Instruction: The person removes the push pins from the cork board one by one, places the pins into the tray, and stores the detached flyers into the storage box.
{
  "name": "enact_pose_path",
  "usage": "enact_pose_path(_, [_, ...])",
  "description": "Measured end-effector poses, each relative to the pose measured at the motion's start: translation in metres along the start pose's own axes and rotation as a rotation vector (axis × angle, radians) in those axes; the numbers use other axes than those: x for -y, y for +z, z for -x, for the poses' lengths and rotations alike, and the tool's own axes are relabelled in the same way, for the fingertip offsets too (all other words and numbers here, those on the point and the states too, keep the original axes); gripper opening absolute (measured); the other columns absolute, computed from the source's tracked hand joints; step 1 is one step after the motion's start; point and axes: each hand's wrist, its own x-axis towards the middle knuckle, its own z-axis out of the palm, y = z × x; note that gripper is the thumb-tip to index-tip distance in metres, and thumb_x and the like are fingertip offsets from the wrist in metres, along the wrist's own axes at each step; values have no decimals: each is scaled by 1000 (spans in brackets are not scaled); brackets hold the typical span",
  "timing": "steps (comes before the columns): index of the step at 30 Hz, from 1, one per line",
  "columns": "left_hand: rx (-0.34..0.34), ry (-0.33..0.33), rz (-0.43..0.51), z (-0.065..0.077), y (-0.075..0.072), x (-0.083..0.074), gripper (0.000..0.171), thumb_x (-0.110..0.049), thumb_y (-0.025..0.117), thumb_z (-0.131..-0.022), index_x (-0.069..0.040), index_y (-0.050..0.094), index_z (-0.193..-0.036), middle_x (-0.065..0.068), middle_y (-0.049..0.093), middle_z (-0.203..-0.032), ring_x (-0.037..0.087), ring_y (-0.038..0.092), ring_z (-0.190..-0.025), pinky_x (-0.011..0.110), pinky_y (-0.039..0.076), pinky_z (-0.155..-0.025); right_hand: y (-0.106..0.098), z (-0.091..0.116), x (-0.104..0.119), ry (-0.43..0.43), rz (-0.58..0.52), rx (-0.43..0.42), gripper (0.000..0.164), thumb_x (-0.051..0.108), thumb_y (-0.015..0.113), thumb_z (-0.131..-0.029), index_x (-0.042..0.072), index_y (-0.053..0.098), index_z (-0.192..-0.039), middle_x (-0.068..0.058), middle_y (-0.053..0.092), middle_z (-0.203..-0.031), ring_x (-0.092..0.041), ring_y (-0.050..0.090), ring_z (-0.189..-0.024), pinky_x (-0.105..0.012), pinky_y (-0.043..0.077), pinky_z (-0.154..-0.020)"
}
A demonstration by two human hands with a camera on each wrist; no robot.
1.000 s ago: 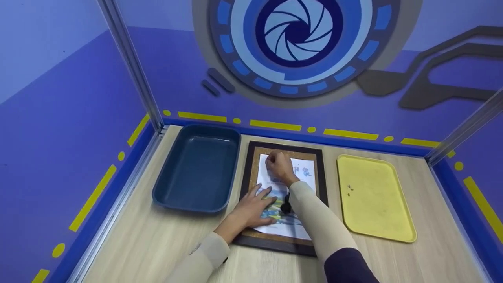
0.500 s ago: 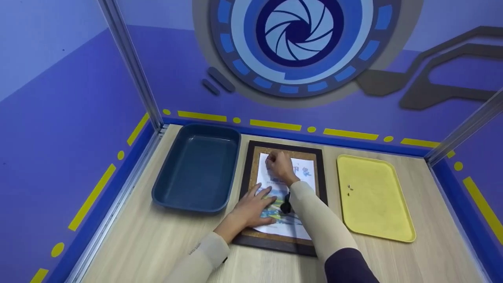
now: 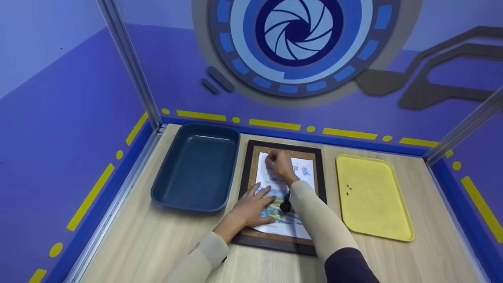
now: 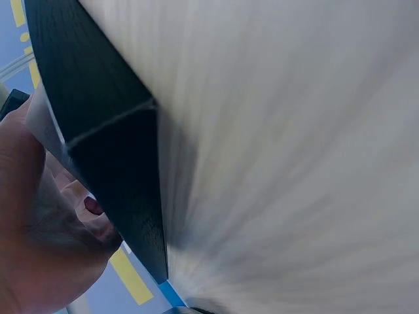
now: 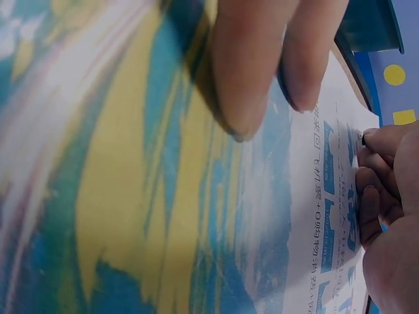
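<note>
The printed paper [image 3: 279, 191] on the cork board [image 3: 253, 169] seems light and easily creased, so best held flat near its edges, with the left grip [image 3: 252, 208] spread upon it and the right grip [image 3: 280, 165] pinching a small dark thing [image 5: 363, 139].

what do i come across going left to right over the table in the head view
Dark blue tray → black-framed cork board, with a printed sheet on it and the left hand and right hand over the sheet → yellow tray.
</note>
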Motion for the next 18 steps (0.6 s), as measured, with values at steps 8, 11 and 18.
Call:
enact_pose_path(8, [-16, 25, -7, -1, 1, -1, 75, -67, 65, -96, -28, 52, -159, 4, 32, -172, 39, 22, -159, 53, 30, -125, -7, 4, 0, 39, -100, 11, 13, 7, 70, -100, 7, 77, -90, -4, 69, -83, -20, 61, -75, -37, 49, -69])
enact_pose_path(11, [-7, 26, -5, 0, 0, -1, 75, -67, 64, -97, -27, 51, -159, 4, 31, -173, 40, 21, -160, 54, 30, -125, -10, 7, 4, 31, -125, 36, 12, 9, 70, -102, 7, 77, -92, -4, 70, -84, -20, 62, -74, -37, 51, -68])
enact_pose_path(18, [3, 12, 9, 0, 2, 0, 74, -65, 65, -97, -27, 51, -160, 4, 31, -173, 40, 19, -160, 56, 29, -125, -23, 17, 13, -111, -97, 55, 11, 11, 73, -101, 9, 78, -91, -2, 72, -84, -17, 65, -75, -37, 54, -72])
